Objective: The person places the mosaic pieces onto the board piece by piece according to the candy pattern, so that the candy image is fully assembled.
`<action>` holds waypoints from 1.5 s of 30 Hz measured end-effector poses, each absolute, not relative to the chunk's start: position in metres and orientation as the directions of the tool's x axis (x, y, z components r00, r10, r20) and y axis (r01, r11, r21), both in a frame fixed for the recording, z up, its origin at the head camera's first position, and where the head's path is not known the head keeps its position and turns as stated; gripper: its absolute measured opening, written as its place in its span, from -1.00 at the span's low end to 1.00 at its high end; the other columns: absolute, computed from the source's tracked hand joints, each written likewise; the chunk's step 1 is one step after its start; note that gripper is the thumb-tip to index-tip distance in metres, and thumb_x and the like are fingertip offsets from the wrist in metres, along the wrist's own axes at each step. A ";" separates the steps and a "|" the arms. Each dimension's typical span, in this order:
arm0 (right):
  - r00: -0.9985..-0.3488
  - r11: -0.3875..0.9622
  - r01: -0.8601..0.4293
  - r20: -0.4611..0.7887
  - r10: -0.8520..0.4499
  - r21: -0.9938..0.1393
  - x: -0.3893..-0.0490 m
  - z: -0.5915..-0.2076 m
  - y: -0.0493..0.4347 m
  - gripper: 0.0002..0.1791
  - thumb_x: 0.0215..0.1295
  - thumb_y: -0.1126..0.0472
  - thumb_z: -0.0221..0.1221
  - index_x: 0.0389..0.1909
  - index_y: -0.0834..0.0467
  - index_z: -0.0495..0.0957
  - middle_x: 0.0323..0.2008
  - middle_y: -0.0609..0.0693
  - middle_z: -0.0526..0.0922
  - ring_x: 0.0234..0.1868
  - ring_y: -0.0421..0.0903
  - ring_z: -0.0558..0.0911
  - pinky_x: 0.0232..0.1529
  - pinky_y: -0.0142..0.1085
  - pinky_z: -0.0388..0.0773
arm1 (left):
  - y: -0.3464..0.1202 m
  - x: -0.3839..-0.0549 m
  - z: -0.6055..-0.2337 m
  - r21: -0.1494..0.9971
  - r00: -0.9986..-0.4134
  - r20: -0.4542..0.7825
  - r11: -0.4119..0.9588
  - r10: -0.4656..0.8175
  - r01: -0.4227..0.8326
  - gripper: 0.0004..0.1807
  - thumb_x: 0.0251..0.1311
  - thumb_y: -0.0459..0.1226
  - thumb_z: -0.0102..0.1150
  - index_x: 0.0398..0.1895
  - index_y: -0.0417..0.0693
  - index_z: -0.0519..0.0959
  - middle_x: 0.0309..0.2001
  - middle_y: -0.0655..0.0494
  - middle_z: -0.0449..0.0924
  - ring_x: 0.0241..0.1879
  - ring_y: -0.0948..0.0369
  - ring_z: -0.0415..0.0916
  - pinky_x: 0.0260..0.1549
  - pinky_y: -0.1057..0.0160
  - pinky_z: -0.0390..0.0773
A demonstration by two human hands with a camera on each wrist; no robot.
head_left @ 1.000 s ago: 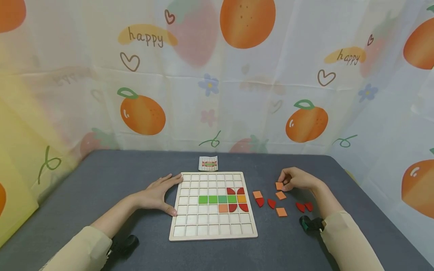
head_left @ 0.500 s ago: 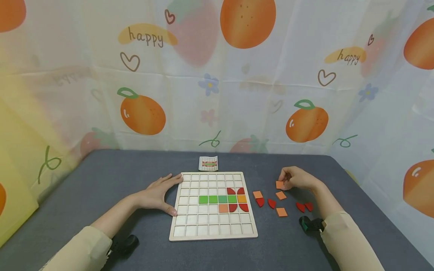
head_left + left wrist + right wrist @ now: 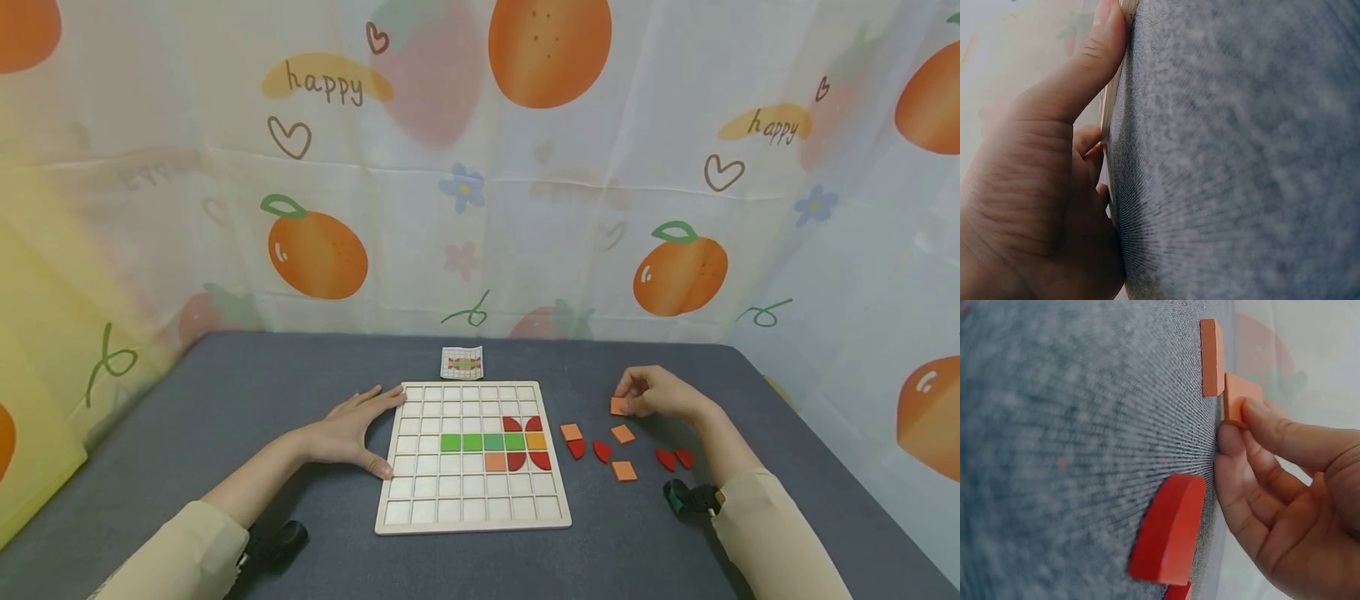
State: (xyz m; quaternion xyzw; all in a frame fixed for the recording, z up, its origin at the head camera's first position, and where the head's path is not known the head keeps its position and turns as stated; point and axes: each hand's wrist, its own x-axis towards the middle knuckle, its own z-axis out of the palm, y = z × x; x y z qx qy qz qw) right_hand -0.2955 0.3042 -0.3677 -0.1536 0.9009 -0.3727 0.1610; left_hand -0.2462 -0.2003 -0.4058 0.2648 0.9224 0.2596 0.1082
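Note:
A pale wooden grid board [image 3: 472, 527] lies on the table, with green, red, orange and yellow-orange pieces set in its right half. My left hand [image 3: 341, 433] is spread along the board's left edge, thumb and fingertips touching the rim; the left wrist view shows the thumb [image 3: 1100, 53] against that edge. Off to the right, my right hand [image 3: 660, 393] pinches an orange square tile [image 3: 618, 406] between thumb and fingers. That tile [image 3: 1240, 394] appears slightly raised off the table in the right wrist view. Another orange tile [image 3: 622, 433] lies just below the hand.
Between the board and my right arm lie loose orange squares [image 3: 624, 471] and red quarter-round pieces [image 3: 602, 451]; two more red pieces [image 3: 666, 458] sit near the right wrist. A small printed pattern card [image 3: 462, 363] rests behind the board. A fruit-print curtain [image 3: 465, 208] hangs beyond the table.
My right hand has risen slightly with the pinched orange tile, moving a little away from the loose tile below it. The left hand stays on the board's edge.

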 end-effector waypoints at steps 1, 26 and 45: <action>-0.903 0.675 -0.153 -0.175 -0.392 -0.722 -0.295 -0.367 0.304 -0.81 0.29 0.31 0.22 -0.14 0.31 0.53 -0.28 0.10 0.63 -0.29 -0.10 0.57 -0.18 -0.25 0.58 | -0.200 -0.246 -0.406 0.535 -0.838 -0.065 0.727 0.542 0.429 0.27 -0.21 0.20 0.51 0.56 -0.07 0.09 0.61 -0.08 -0.07 0.56 -0.31 -0.24 0.35 -0.52 -0.15; -0.852 0.556 -0.298 -0.046 -0.522 -0.776 -0.286 -0.354 0.230 -0.67 0.30 0.21 0.27 0.04 0.23 0.59 -0.16 0.12 0.64 -0.15 -0.07 0.64 -0.07 -0.18 0.67 | -0.200 -0.247 -0.409 0.531 -0.846 -0.062 0.736 0.529 0.421 0.29 -0.24 0.22 0.52 0.56 -0.06 0.09 0.61 -0.04 -0.07 0.58 -0.27 -0.24 0.37 -0.49 -0.14; -0.699 0.462 -0.385 -0.074 -0.712 -0.799 -0.259 -0.358 0.140 -0.80 0.26 0.26 0.29 -0.10 0.09 0.68 -0.17 0.05 0.64 -0.17 -0.12 0.62 -0.13 -0.28 0.62 | -0.200 -0.246 -0.406 0.540 -0.834 -0.056 0.719 0.549 0.437 0.27 -0.21 0.20 0.51 0.56 -0.09 0.08 0.61 -0.09 -0.08 0.57 -0.30 -0.25 0.38 -0.49 -0.17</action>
